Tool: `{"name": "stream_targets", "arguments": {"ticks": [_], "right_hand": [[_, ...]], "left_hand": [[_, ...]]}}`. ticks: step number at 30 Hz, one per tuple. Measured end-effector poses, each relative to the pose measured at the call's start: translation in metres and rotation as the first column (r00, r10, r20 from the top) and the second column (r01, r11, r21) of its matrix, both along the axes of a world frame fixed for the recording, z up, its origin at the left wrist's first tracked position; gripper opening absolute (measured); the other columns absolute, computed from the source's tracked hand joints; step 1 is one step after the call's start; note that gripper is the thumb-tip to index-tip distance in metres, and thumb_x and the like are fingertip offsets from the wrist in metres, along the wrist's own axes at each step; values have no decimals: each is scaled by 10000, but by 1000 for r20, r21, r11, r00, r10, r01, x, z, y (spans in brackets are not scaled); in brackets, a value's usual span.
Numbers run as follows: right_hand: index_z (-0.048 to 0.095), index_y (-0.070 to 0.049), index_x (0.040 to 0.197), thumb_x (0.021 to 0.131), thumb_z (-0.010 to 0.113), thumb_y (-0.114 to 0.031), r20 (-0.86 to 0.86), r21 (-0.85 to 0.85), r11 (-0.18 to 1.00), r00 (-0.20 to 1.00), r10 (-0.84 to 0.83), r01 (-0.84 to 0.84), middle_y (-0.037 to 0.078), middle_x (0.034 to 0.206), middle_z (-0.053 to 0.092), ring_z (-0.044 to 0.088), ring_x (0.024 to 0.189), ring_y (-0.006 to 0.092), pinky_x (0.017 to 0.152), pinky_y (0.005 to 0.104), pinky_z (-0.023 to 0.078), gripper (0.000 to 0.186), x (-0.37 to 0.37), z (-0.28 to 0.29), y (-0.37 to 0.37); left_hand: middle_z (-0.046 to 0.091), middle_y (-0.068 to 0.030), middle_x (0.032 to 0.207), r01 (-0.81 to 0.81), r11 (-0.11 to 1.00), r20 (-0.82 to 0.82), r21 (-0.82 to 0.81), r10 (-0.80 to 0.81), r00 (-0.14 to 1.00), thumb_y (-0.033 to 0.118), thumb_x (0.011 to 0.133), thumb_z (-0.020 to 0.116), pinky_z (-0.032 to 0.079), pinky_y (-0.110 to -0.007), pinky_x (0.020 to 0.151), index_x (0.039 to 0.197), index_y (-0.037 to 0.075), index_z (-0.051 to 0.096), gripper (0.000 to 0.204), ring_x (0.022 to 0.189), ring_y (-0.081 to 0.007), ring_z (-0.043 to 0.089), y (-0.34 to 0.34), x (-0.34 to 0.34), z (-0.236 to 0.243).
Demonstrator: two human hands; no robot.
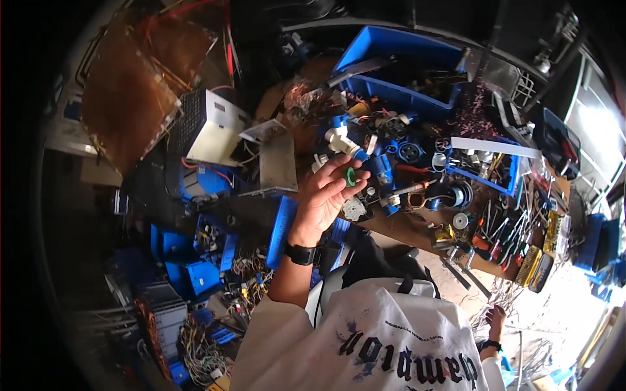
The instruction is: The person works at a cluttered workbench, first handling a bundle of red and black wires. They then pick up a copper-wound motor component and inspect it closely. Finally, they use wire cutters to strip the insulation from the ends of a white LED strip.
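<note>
Left hand (317, 199) grips green ring (349, 181); right hand (497, 318): state cannot be told; loosened grip could drop ring among parts (383, 171).

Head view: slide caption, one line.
Left hand holds a green ring at a cluttered bench; right hand off to the side.

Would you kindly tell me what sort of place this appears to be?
It looks like an electrical repair or dismantling workshop, judging by the red-handled hand tools on a cluttered workbench, the large blue plastic crate and the tangled wires.
</note>
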State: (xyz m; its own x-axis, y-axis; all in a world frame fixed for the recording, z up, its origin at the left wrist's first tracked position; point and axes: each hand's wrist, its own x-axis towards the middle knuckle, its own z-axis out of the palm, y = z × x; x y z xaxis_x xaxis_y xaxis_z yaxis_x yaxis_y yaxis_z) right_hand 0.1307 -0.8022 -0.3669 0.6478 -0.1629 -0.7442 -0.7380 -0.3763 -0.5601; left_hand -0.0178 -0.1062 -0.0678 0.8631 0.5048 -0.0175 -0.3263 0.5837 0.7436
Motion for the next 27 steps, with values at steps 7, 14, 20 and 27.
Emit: {"name": "stream_targets", "arguments": {"ticks": [7, 14, 20, 27], "right_hand": [[580, -101, 1190, 934, 546, -266, 4, -82, 995, 998, 62, -62, 88, 910, 647, 638, 723, 195, 589, 322, 517, 307, -6, 31, 6], [534, -54, 1238, 941, 529, -268, -29, -11, 999, 999, 36, -37, 125, 962, 644, 636, 734, 229, 609, 332, 526, 366, -61, 61, 52], [548, -47, 1219, 929, 546, -270, -64, -59, 998, 998, -14, 11, 117, 939, 658, 653, 743, 213, 612, 321, 531, 366, -102, 86, 101], [562, -76, 1207, 927, 573, -269, -167, -102, 992, 982, -92, 75, 109, 948, 670, 663, 722, 201, 615, 314, 531, 341, -156, 125, 155]], "left_hand": [[662, -92, 1045, -285, 910, -298, -302, 194, 935, 29, 904, 625, 560, -353, 908, 1111, -3, 618, 210, 992, -226, 652, 60, -84, -104], [676, -124, 1017, -499, 808, -472, -314, 323, 820, 48, 917, 615, 567, -392, 904, 1077, -20, 632, 175, 952, -286, 678, 116, -106, -165], [685, -126, 1019, -441, 893, -577, 93, 409, 707, 70, 905, 641, 581, -353, 821, 1144, -20, 618, 256, 932, -241, 685, 182, -105, -188], [664, -103, 980, -373, 927, -632, -23, 276, 725, 136, 920, 635, 591, -372, 804, 1122, 13, 611, 237, 896, -233, 675, 264, -87, -219]]}}
